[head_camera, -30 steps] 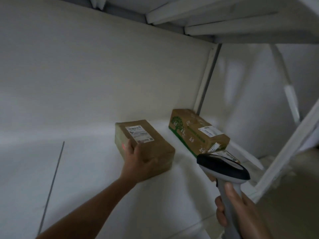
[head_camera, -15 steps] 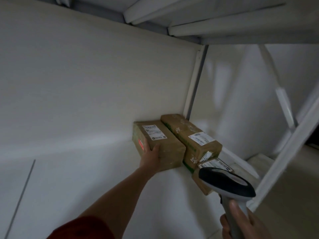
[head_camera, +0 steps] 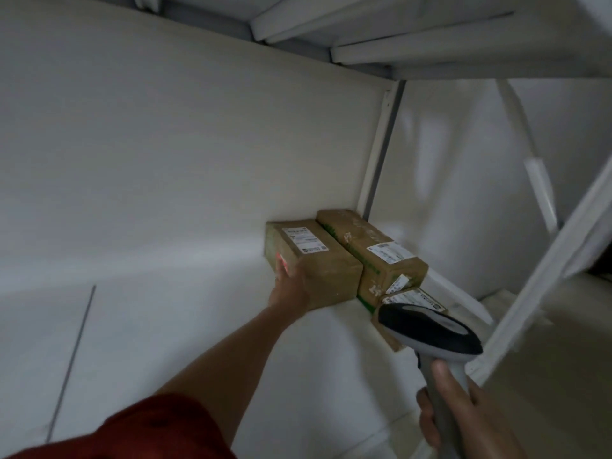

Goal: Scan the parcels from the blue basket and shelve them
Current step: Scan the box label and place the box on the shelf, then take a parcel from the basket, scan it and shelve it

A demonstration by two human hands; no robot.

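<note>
at 5 o'clock, nearest the camera, the right hand (head_camera: 463, 415) is wrapped round the grey handle of the scanner (head_camera: 430, 332), thumb up the back of the grip, with the dark scanner head pointing toward 11 o'clock. at 7 o'clock a red sleeve (head_camera: 149, 429) fills the bottom edge, and the bare forearm runs from it toward 1 o'clock. past centre, the left hand (head_camera: 289, 286) lies against the left side face of the parcel (head_camera: 318, 260), fingers straight and together, thumb at the near top corner; a red light spot (head_camera: 281, 260) falls on the fingers. this parcel, brown with a white label (head_camera: 304, 240) on top, sits on the white shelf board (head_camera: 165, 326), its right side touching the second parcel (head_camera: 374, 253) at 3 o'clock of it. a smaller third parcel (head_camera: 414, 298) lies at the near end of the second one, partly hidden by the scanner head. furthest, at 1 o'clock, both long parcels reach the back wall beside the corner post (head_camera: 381, 160)
</note>
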